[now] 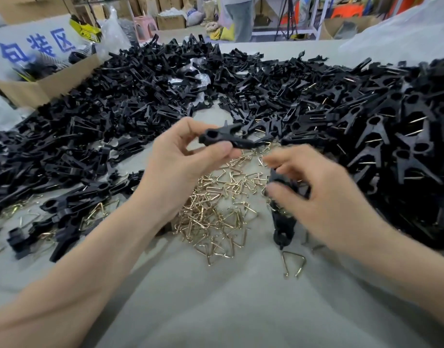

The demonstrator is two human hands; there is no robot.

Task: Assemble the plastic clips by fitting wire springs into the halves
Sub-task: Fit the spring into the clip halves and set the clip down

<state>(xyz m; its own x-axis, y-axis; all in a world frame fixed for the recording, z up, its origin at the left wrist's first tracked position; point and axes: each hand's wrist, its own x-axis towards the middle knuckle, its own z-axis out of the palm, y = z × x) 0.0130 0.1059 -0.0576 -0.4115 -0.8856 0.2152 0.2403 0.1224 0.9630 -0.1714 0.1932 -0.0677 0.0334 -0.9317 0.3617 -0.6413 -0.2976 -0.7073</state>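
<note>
Blue characters reading 包装区 are showing on a white sign [37, 43] behind the cardboard box [52, 81]. The left hand [183, 156] is pinching a black clip [226, 138] between thumb and fingertips, above the brass-coloured wire springs [216, 209] lying on the grey table [216, 310]. The right hand [324, 194] is showing only as a blur, fingers curling over another clip piece [282, 222]; I cannot tell whether it is gripping it. Heaped clip halves [140, 96] are running off both edges.
</note>
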